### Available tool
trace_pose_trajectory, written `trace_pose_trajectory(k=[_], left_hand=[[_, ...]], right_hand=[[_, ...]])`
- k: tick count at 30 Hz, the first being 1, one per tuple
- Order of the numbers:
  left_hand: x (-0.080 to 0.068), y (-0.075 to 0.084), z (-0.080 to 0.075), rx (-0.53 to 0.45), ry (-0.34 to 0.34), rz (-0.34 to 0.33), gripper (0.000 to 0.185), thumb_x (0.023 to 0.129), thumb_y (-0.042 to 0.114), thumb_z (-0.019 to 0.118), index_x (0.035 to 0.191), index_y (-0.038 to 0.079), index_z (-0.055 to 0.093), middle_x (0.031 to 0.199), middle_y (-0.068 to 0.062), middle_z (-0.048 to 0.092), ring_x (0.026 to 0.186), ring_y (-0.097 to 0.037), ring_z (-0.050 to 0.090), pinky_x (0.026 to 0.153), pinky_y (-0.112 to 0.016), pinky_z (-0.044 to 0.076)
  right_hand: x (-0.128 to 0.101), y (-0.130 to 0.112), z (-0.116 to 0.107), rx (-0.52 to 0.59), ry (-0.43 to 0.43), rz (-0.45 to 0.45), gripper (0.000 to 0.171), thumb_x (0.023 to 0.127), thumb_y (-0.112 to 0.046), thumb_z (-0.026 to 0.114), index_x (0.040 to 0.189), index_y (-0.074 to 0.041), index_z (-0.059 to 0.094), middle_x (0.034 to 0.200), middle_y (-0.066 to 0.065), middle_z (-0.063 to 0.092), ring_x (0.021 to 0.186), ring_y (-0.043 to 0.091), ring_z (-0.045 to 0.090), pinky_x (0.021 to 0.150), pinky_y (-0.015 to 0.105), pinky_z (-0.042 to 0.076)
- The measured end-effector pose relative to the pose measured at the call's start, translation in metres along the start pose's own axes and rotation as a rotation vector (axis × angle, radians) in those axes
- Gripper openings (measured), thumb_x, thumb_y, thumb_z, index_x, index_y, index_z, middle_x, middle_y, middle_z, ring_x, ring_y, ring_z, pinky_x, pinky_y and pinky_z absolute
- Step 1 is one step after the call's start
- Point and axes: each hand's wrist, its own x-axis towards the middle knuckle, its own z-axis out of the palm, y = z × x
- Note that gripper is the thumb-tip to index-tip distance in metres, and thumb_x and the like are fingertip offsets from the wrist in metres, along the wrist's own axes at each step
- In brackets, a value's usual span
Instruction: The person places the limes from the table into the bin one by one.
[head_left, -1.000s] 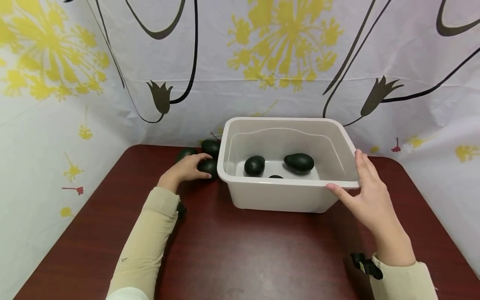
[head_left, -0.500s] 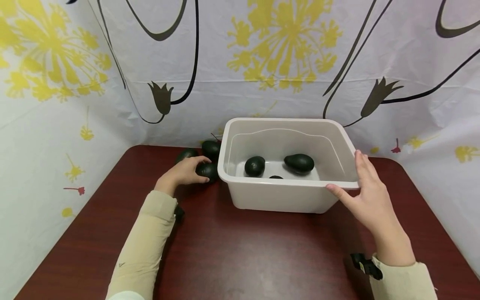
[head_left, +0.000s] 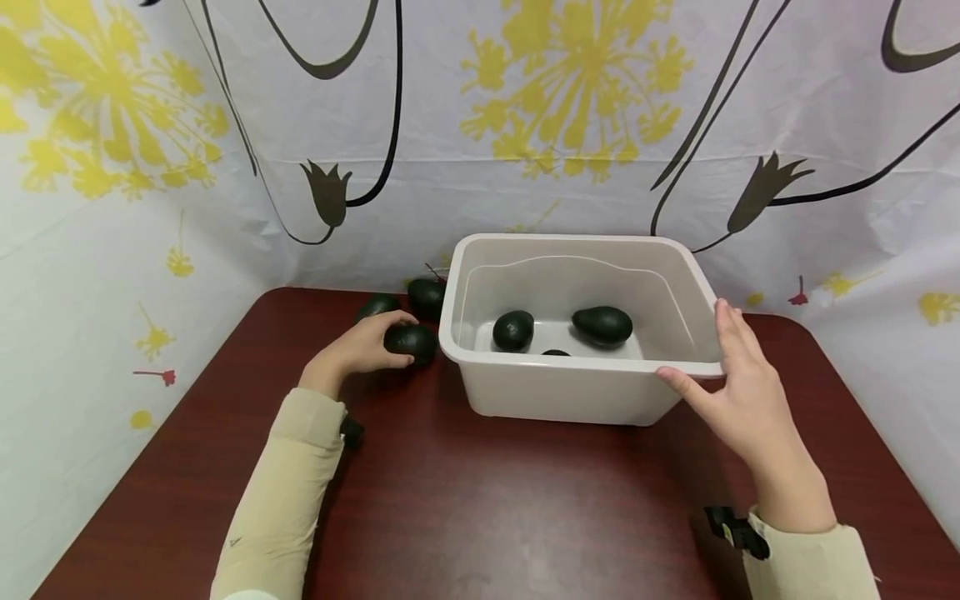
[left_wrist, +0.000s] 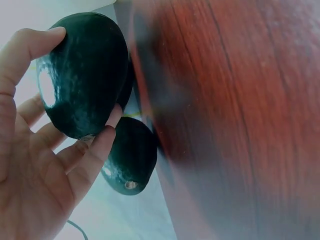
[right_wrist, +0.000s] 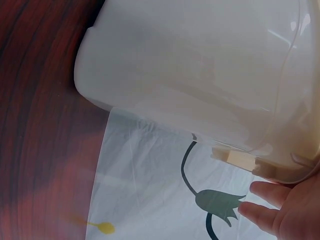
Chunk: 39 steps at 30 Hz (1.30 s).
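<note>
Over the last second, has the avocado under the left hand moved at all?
Yes. The avocado held by the left hand has come slightly away from the wall of the white tub, toward the person; a gap to the tub now shows.

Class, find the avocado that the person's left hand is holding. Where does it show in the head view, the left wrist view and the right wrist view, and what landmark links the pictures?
Head view: the held avocado lies left of centre, in the left hand, just left of the tub.
Left wrist view: upper left, large, gripped by the fingers.
Right wrist view: not in it.
Shared landmark: the dark red table.
</note>
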Motion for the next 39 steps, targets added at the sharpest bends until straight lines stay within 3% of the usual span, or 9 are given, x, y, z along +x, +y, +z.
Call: trace_pose_trajectory(k=[18,32,39], left_hand=[[-0.031,0.014,-0.01,-0.022,0.078,-0.048,0.062,0.084,0.027,0.076,0.139,0.016,0.052,0.142,-0.01,0.054,0.119,-0.028,0.057,0.098,-0.048,0.049],[-0.045,0.023,-0.032,-0.011,0.129,-0.041,0.062,0.085,0.027,0.076,0.141,0.015,0.049,0.144,-0.011,0.051,0.126,-0.031,0.053,0.101,-0.051,0.047],[-0.054,0.03,-0.045,0.002,0.186,-0.016,0.06,0.084,0.024,0.077,0.139,0.016,0.051,0.139,-0.009,0.055,0.122,-0.031,0.056,0.099,-0.05,0.047]], right_hand=[[0.0,0.0,0.0,-0.006,0.002,-0.01,0.103,0.088,-0.043,0.073,0.16,-0.008,0.009,0.165,0.023,0.014,0.152,0.042,0.013,0.114,0.071,0.017],[0.0,0.001,0.0,-0.013,-0.003,-0.002,0.104,0.088,-0.044,0.073,0.16,-0.007,0.009,0.165,0.022,0.013,0.153,0.041,0.012,0.114,0.071,0.017],[-0.001,0.001,0.0,-0.015,-0.005,-0.002,0.103,0.088,-0.045,0.072,0.16,-0.008,0.008,0.165,0.021,0.012,0.153,0.04,0.011,0.114,0.071,0.016]])
